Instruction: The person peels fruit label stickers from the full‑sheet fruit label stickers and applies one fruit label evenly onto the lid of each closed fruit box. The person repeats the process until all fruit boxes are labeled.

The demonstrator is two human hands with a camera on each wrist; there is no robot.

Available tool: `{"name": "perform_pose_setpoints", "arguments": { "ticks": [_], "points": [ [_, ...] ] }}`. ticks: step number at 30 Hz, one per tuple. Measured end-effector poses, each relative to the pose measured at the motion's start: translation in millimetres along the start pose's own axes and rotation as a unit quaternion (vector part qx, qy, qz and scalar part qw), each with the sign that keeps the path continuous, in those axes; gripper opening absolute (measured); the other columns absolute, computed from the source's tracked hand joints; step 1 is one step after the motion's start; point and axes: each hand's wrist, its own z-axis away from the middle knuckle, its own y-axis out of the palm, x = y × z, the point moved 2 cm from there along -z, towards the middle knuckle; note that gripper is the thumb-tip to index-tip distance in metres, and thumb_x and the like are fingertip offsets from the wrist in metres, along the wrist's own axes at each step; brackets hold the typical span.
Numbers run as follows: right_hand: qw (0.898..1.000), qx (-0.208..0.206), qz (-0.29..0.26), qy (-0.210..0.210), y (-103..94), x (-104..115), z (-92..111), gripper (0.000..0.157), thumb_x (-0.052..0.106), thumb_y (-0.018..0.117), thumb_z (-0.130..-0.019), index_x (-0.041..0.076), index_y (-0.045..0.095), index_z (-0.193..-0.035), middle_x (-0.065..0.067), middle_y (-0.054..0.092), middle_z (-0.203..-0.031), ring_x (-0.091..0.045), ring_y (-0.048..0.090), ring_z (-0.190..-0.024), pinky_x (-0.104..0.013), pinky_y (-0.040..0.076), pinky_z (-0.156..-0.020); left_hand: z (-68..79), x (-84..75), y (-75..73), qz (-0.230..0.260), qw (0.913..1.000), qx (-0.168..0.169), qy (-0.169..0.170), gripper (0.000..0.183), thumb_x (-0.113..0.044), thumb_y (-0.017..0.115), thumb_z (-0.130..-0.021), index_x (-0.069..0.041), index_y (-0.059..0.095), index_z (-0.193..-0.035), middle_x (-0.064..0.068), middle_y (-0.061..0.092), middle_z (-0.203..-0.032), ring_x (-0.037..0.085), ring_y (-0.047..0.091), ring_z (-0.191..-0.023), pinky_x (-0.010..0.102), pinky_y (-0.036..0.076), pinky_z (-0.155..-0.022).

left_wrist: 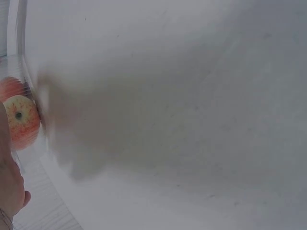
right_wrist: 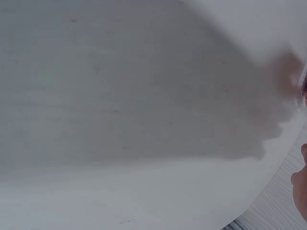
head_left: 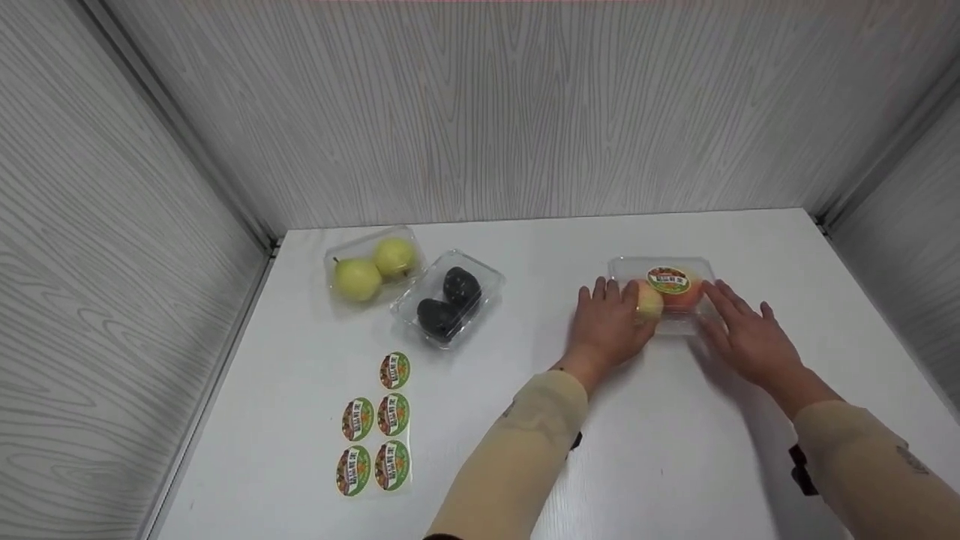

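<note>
A clear plastic clamshell box (head_left: pixel 694 324) with apples in it sits at the right of the table, a round fruit label (head_left: pixel 668 280) on its lid. In the left wrist view a red-and-yellow apple (left_wrist: pixel 24 122) shows through the clear wall. My left hand (head_left: pixel 609 322) lies along the box's left side, fingers extended forward and overlapping its edge. On the other side, my right hand (head_left: pixel 750 337) has its straight fingertips at the right edge of the box. Only a bit of the right hand (right_wrist: pixel 300 187) appears in the right wrist view.
At the back left stand a clear box with two yellow-green pears (head_left: pixel 358 280) and a clear box with two dark fruits (head_left: pixel 439 319). A sheet of several round labels (head_left: pixel 392 415) lies at the front left. Wood-grain panels (head_left: pixel 480 112) enclose the back and sides.
</note>
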Motion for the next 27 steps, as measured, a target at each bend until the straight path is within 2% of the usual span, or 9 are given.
{"name": "perform_pose_setpoints", "arguments": {
  "ticks": [8,20,27],
  "points": [
    [1.000,-0.002,0.010,0.001,-6.3,-11.1,-7.9,0.069,0.048,0.041,-0.114,0.016,0.017,-0.171,-0.027,0.026,-0.170,-0.053,0.036,-0.148,-0.076,0.013,-0.118,-16.3,-7.2,2.5,-0.003,1.0000,-0.005,-0.002,0.069,-0.067,0.041,-0.106,-0.021,0.050,-0.155,0.008,0.061,-0.144,0.027,0.052,-0.139,0.046,0.042,-0.111],
    [1.000,0.006,0.014,-0.001,-9.5,-32.4,-14.7,0.068,0.048,0.037,-0.114,0.015,0.017,-0.170,-0.030,0.027,-0.168,-0.057,0.040,-0.143,-0.077,0.015,-0.117,-30.9,-20.1,5.0,0.005,1.0000,-0.001,0.002,0.066,-0.065,0.039,-0.107,-0.021,0.050,-0.154,0.007,0.061,-0.144,0.026,0.053,-0.138,0.045,0.042,-0.112],
    [1.000,0.014,0.015,0.004,-13.1,-42.9,-22.4,0.068,0.049,0.036,-0.114,0.016,0.016,-0.170,-0.030,0.026,-0.168,-0.057,0.036,-0.145,-0.076,0.013,-0.118,-40.9,-26.8,4.6,0.008,0.9999,0.007,-0.004,0.065,-0.064,0.039,-0.107,-0.020,0.051,-0.154,0.008,0.061,-0.144,0.026,0.051,-0.140,0.045,0.041,-0.112]
  ]
}}
